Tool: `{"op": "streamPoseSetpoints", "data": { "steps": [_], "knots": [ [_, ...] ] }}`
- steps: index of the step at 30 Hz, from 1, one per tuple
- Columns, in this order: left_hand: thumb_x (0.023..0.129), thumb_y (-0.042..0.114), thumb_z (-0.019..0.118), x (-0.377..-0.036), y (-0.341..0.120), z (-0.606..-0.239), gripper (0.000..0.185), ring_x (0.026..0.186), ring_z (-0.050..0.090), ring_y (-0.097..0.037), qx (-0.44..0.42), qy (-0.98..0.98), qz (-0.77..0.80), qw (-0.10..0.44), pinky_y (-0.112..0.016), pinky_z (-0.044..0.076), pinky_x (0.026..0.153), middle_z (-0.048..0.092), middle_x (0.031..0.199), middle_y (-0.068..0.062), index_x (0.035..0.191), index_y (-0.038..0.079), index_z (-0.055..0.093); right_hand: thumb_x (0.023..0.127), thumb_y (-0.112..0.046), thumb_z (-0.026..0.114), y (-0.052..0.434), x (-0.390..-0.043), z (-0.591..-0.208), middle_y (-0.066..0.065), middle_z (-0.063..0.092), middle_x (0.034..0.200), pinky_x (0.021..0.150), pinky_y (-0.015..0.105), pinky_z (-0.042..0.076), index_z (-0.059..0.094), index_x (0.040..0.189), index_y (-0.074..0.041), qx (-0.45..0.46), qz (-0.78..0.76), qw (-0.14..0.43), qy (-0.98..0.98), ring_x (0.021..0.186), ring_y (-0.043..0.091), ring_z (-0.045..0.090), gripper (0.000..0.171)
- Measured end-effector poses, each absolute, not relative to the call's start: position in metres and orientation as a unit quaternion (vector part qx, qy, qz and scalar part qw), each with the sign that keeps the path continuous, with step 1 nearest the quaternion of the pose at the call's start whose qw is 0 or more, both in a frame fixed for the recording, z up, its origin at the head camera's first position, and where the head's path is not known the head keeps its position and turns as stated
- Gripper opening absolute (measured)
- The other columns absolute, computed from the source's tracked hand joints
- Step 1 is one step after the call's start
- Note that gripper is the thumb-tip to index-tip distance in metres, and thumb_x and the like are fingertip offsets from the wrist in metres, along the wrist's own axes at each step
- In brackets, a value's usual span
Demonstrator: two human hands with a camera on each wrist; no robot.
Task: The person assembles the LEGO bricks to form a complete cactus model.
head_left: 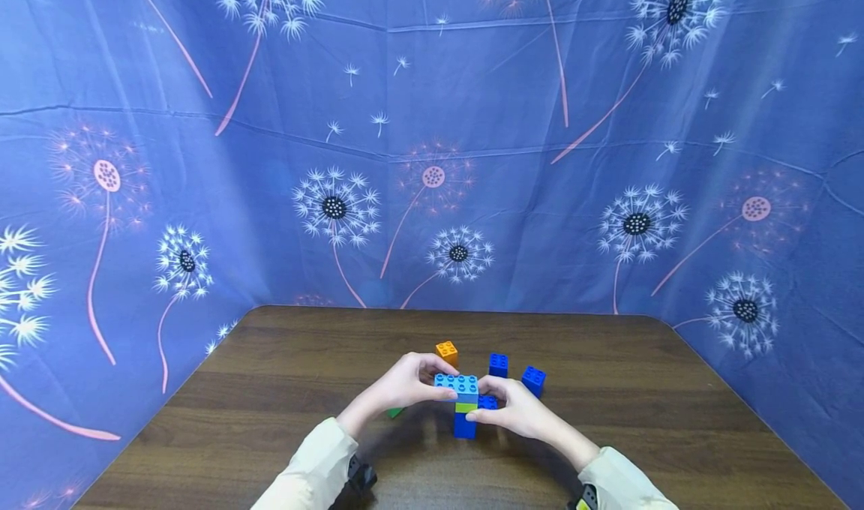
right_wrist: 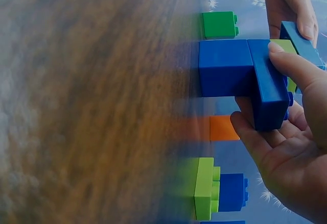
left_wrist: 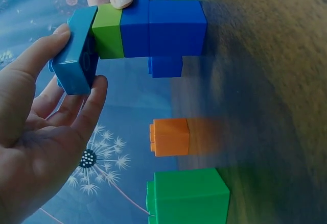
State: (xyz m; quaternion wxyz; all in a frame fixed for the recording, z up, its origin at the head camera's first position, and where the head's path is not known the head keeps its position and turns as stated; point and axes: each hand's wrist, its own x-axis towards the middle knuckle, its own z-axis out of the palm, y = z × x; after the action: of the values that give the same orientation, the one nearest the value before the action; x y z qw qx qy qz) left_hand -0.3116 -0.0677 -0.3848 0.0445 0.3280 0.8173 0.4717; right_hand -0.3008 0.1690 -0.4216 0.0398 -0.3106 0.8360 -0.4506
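Note:
A tower of bricks stands in front of me, with a dark blue brick at its base. On that sits a longer dark blue brick that overhangs to the right. Above it comes a lime green brick, topped by a light blue brick. My left hand grips the light blue brick by its left part, thumb on the near side, fingers on the far side. My right hand holds the overhanging dark blue brick, its thumb near the lime green one.
An orange brick stands behind the tower, and a green brick is to the left, partly hidden by my left hand in the head view. Blue bricks and a low lime brick lie to the right. A patterned cloth hangs behind the table.

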Motion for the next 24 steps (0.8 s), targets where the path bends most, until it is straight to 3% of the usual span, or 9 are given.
{"op": "streamPoseSetpoints", "data": {
  "steps": [9, 24],
  "knots": [
    [0.082, 0.015, 0.072, -0.310, -0.067, -0.382, 0.026, 0.081, 0.062, -0.011, 0.330, 0.821, 0.463, 0.044, -0.020, 0.051, 0.073, 0.069, 0.102, -0.007, 0.107, 0.008, 0.067, 0.086, -0.017, 0.068, 0.162, -0.287, -0.401, 0.007, 0.067, 0.097, 0.070, 0.022, 0.046, 0.060, 0.104, -0.006, -0.308, -0.436, 0.029, 0.845, 0.081, 0.005, 0.058, 0.023],
    [0.081, 0.021, 0.073, -0.312, -0.065, -0.383, 0.027, 0.071, 0.056, -0.006, 0.325, 0.839, 0.434, 0.048, -0.020, 0.049, 0.066, 0.068, 0.094, -0.002, 0.106, 0.011, 0.067, 0.086, -0.022, 0.068, 0.169, -0.303, -0.423, 0.002, 0.067, 0.098, 0.070, 0.021, 0.047, 0.060, 0.107, -0.010, -0.321, -0.454, 0.038, 0.830, 0.082, 0.003, 0.059, 0.026]
  ]
}}
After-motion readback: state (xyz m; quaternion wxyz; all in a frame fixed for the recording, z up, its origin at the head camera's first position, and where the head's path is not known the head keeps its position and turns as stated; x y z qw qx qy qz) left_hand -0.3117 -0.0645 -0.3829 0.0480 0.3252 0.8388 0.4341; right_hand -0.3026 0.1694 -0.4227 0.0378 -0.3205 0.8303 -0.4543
